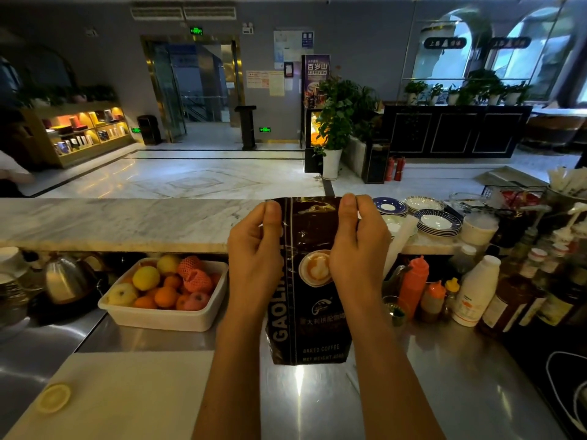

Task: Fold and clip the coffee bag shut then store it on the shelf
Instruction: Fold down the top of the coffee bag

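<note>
Steel counter (pixel 444 376) bears the coffee bag (pixel 313 281), left hand (pixel 254 252) and right hand (pixel 359 246) pinching its top corners.

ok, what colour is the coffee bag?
Dark brown-black bag with white lettering and a latte cup picture; head view.

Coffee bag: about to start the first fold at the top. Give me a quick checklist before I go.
1. Coffee bag upright on steel counter: ok.
2. Left hand pinching top left corner: ok.
3. Right hand pinching top right corner: ok.
4. Top edge flat, unfolded: ok.
5. Clip within reach: cannot tell, none visible.
6. Bottles to the right, clear of bag: ok.
</note>
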{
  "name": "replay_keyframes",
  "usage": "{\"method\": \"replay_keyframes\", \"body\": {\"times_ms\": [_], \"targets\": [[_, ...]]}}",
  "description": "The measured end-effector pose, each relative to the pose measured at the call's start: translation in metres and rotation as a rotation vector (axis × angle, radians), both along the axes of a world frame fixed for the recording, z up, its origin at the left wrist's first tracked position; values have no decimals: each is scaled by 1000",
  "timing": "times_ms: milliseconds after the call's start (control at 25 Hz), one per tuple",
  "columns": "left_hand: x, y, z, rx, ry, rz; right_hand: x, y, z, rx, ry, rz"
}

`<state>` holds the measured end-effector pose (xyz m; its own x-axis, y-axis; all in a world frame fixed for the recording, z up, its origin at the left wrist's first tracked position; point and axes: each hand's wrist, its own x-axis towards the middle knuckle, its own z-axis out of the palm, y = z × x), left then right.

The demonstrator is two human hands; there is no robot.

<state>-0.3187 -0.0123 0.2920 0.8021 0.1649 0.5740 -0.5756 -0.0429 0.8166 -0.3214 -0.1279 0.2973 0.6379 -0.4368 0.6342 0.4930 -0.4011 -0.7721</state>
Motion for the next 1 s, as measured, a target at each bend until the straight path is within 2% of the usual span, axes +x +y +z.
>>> {"method": "replay_keyframes", "body": {"times_ms": [120, 280, 480, 680, 880, 1000], "targets": [[-2, 16, 1, 125, 0, -146, -2, -7, 5, 50, -27, -27], [-5, 15, -3, 85, 96, -264, -2, -5, 10, -42, -47, -23], [0, 10, 3, 40, 85, -85, -1, 7, 5, -131, -41, 52], [2, 9, 4, 102, 22, 41, 3, 12, 5, -111, 14, 33], [2, 12, 7, 64, 1, 63, 2, 16, 8, -84, 0, 20], [1, 16, 3, 24, 46, -26, 3, 17, 8, -75, 9, 28]]}}
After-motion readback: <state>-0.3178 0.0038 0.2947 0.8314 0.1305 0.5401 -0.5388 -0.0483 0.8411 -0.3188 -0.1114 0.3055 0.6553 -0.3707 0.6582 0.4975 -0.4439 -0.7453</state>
